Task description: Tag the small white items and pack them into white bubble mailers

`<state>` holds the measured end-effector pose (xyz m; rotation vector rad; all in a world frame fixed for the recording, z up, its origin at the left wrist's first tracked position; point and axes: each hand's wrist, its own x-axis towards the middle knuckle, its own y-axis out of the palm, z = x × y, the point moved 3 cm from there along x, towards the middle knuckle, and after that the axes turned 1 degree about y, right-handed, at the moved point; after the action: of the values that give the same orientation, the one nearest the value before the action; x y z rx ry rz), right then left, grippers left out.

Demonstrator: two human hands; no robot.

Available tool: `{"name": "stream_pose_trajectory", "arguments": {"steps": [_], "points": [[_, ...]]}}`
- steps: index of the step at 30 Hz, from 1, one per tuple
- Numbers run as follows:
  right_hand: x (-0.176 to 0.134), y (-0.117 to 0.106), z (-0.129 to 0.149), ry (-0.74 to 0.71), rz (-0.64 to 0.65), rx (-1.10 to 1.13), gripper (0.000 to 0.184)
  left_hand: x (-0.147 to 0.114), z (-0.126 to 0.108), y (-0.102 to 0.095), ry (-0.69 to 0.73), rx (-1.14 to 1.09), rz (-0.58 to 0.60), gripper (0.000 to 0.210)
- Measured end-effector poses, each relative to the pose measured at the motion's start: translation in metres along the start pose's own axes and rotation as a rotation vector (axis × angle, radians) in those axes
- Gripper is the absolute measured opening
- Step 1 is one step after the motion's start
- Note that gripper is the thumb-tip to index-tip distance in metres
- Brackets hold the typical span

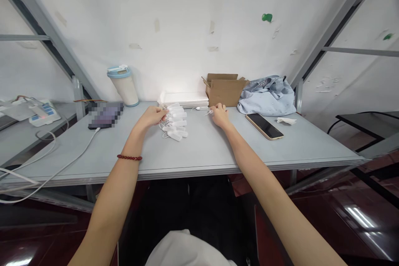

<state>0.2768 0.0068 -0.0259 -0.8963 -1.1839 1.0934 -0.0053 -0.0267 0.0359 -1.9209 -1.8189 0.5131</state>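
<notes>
Several small white plastic pieces with thin cord loops (177, 123) lie in a row on the grey table, overlapping at the near end. At the left side of this row is my left hand (152, 115), its fingers closed together by the loops; what they pinch, if anything, is hidden. My right hand (220, 116) rests on the table in front of the cardboard box, fingers curled and closed. A bit of white cord (208, 112) sticks out from its fingertips. Between the hands, near the white stack, lies a single white piece (201, 108).
Behind the row sits a flat white stack (187, 99), beside an open cardboard box (227, 92). A tumbler (125, 88) and a pixelated device with a cable (105, 115) stand left. Right are a phone (264, 126), crumpled tissue (286, 121) and bundled light-blue cloth (267, 97).
</notes>
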Motion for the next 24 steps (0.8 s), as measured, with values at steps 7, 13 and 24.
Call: {"name": "stream_pose_trajectory", "arguments": {"steps": [7, 13, 24], "points": [[0.002, 0.004, -0.002, -0.076, 0.004, -0.022, 0.056, 0.002, 0.002, 0.001, 0.028, -0.077, 0.024, 0.035], [0.004, -0.001, 0.000, -0.064, -0.005, -0.013, 0.055, -0.001, -0.003, 0.002, 0.012, -0.081, -0.002, 0.036], [0.004, -0.004, 0.008, -0.096, -0.017, 0.134, 0.040, -0.004, -0.006, 0.005, 0.042, -0.084, -0.007, 0.034]]}}
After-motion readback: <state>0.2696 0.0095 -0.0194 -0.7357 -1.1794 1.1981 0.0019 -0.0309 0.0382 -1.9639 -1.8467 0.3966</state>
